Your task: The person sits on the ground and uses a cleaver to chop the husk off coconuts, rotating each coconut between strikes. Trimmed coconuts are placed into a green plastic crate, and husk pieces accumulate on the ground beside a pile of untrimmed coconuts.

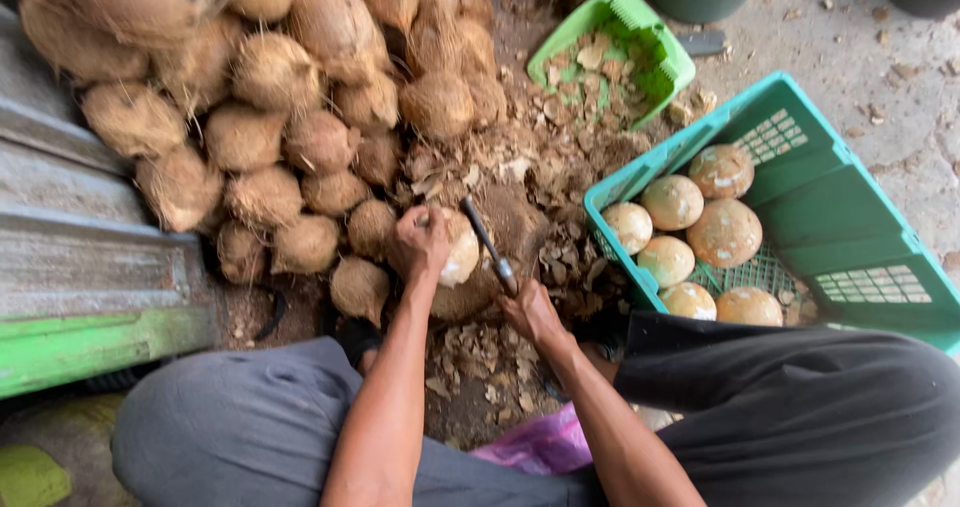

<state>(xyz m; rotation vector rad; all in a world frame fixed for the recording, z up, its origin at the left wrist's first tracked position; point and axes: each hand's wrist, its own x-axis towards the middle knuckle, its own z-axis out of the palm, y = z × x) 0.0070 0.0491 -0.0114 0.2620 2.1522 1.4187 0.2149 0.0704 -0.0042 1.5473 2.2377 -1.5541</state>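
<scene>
Head view: left hand [422, 237] sits on top of a partly peeled coconut [458, 252], fingers curled and clamped on it, pinning it against a brown block [500, 257] near frame centre. Right hand [530, 312] at 5 o'clock of the coconut, fingers wrapped tight on the handle of a dark blade [488, 247]; blade runs up toward 11 o'clock and touches the coconut's right side. Pile of husked brown coconuts [280, 97] fills 9 to 12 o'clock, against a grey-green step [80, 267]. Teal crate [850, 227] at 3 o'clock holds seven pale peeled coconuts [700, 232]. Green dustpan-like scoop [650, 62] at 1 o'clock with shell chips in it. Brown shell scraps [480, 357] litter the ground between the knees. Pink plastic bag [545, 442] at 6 o'clock.
</scene>
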